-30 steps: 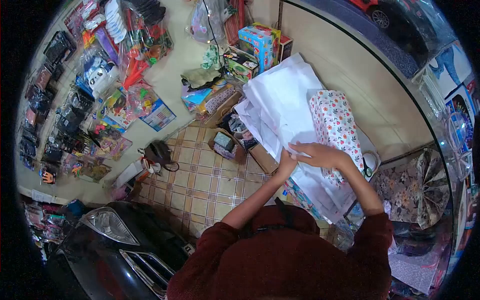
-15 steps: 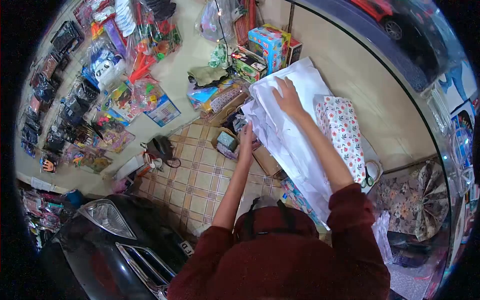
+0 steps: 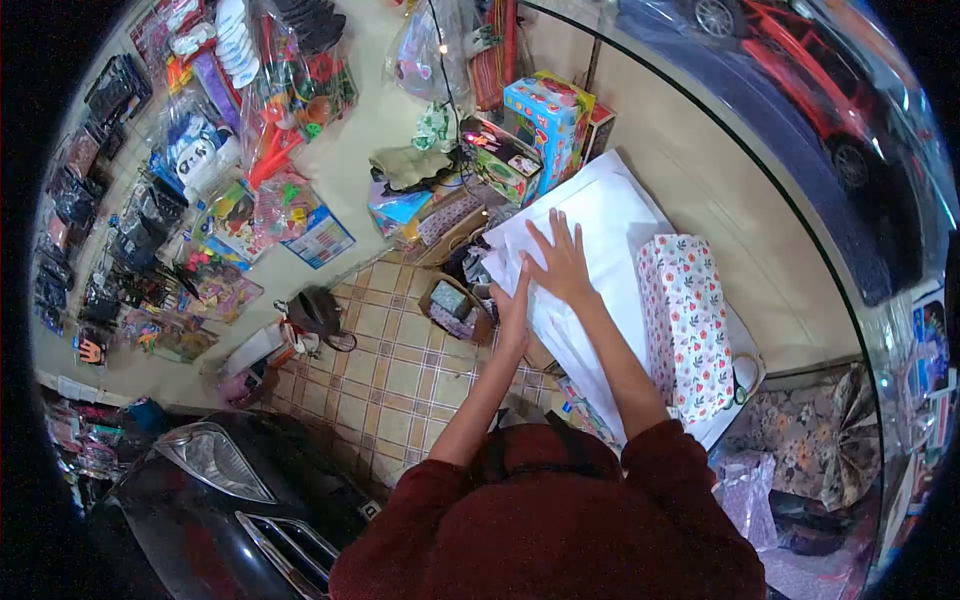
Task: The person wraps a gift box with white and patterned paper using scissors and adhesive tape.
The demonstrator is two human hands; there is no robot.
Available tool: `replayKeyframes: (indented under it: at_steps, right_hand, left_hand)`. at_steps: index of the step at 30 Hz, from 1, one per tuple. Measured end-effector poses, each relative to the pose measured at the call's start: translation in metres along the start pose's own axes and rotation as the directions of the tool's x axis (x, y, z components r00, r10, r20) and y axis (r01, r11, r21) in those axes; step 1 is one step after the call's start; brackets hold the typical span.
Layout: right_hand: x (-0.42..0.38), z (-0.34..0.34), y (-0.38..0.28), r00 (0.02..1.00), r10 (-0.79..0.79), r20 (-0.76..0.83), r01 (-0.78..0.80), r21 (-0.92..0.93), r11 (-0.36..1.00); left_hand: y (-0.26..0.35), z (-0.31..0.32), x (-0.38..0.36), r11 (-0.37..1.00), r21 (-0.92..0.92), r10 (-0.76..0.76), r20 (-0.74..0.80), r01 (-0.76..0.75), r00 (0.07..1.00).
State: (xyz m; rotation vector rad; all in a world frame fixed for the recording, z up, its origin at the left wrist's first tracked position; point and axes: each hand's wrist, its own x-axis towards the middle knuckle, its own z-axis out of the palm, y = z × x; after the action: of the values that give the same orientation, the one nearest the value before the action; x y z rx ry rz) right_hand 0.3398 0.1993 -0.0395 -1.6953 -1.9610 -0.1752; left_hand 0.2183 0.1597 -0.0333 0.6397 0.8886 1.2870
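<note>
Large white paper sheets (image 3: pixel 600 205) lie in a stack at the centre right. My right hand (image 3: pixel 562 262) rests on the sheets with its fingers spread. At their left edge is my left hand (image 3: pixel 513 305), its fingers stretched upward and touching the paper, close to the right hand's thumb. A box in white floral wrapping (image 3: pixel 688 325) sits on the right part of the sheets, beside my right forearm. Scissors (image 3: pixel 740 394) show partly at the box's lower right, near a tape roll (image 3: pixel 748 373).
Boxed toys (image 3: pixel 548 125) stand behind the sheets. A small open carton (image 3: pixel 455 305) is on the tiled floor (image 3: pixel 375 350). A black vehicle front (image 3: pixel 250 490) fills the lower left. A glass edge curves along the right. Packaged goods (image 3: pixel 205 150) hang on the left wall.
My left hand has moved right and slightly down along the paper's edge, nearer my right hand. The sheets' left edges lie flatter. The whole view has shifted a little.
</note>
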Motion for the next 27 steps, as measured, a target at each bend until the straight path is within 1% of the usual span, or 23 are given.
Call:
replayKeyframes:
  at_steps: [1,2,5,6,9,12,15,16,18,19,20,21,22,23,24,25,26,27]
  right_hand:
    - [-0.001,0.000,-0.002,1.000,-0.023,-0.008,0.023,0.015,1.000]
    - [-0.001,0.000,-0.004,1.000,-0.007,0.010,0.007,0.019,1.000]
    - [0.001,-0.003,-0.002,0.995,0.058,0.079,-0.062,0.049,0.997]
    - [0.003,-0.003,-0.001,0.997,0.047,0.059,-0.049,0.039,0.998]
    - [0.006,-0.006,0.005,0.995,0.050,0.084,-0.056,0.073,0.996]
    - [0.010,-0.011,0.010,0.989,0.088,0.121,-0.110,0.189,0.976]
    - [0.010,-0.016,0.018,0.994,0.047,0.099,-0.063,0.163,0.985]
    - [0.008,-0.018,0.021,0.996,0.034,0.082,-0.045,0.143,0.989]
    - [0.004,-0.019,0.024,0.995,0.026,0.098,-0.036,0.097,0.995]
    - [0.004,-0.019,0.025,0.994,0.020,0.106,-0.028,0.075,0.997]
    - [0.004,-0.019,0.026,0.995,0.025,0.099,-0.033,0.077,0.997]
    - [0.005,-0.020,0.027,0.995,0.030,0.092,-0.037,0.079,0.996]
    - [0.006,-0.020,0.028,0.996,0.034,0.086,-0.041,0.083,0.996]
    - [0.007,-0.020,0.029,0.995,0.040,0.087,-0.049,0.097,0.994]
    - [0.007,-0.020,0.030,0.995,0.048,0.089,-0.057,0.112,0.992]
    - [0.007,-0.021,0.029,0.994,0.056,0.092,-0.068,0.126,0.990]
    - [0.006,-0.021,0.029,0.994,0.058,0.096,-0.072,0.141,0.987]
    - [0.006,-0.020,0.029,0.993,0.065,0.094,-0.079,0.154,0.985]
  left_hand:
    - [0.002,0.003,0.000,1.000,-0.002,0.006,0.004,-0.006,1.000]
    - [-0.013,0.001,0.008,0.997,0.080,0.000,-0.138,0.011,0.990]
    - [-0.015,0.008,0.011,0.988,0.137,0.081,-0.112,-0.066,0.990]
    - [-0.014,0.012,0.011,0.985,0.148,0.103,-0.127,-0.084,0.986]
    - [-0.012,0.023,0.011,0.994,0.010,0.107,-0.059,-0.107,0.992]
    - [-0.016,0.028,0.017,0.983,-0.002,0.186,-0.040,-0.186,0.982]
    - [-0.019,0.015,0.017,0.966,0.142,0.224,-0.030,-0.218,0.974]
    - [-0.042,-0.012,0.033,0.917,0.344,0.216,-0.005,-0.201,0.976]
    - [-0.046,-0.030,0.040,0.931,0.326,0.172,0.012,-0.167,0.985]
    - [-0.032,-0.025,0.036,0.937,0.315,0.152,0.018,-0.150,0.988]
    - [-0.019,-0.018,0.028,0.963,0.223,0.155,-0.009,-0.149,0.988]
    - [-0.014,-0.014,0.029,0.924,0.255,0.302,-0.035,-0.284,0.953]
    - [-0.011,-0.012,0.030,0.864,0.291,0.443,-0.057,-0.410,0.895]
    - [-0.006,-0.010,0.032,0.785,0.331,0.574,-0.072,-0.524,0.815]
    - [0.007,-0.011,0.032,0.626,0.531,0.642,0.063,-0.571,0.764]
    - [0.027,-0.014,0.030,0.419,0.685,0.667,0.212,-0.595,0.714]
    - [0.040,-0.015,0.031,0.181,0.781,0.647,0.364,-0.598,0.670]
    - [0.046,-0.013,0.035,0.146,0.770,0.585,0.439,-0.621,0.682]
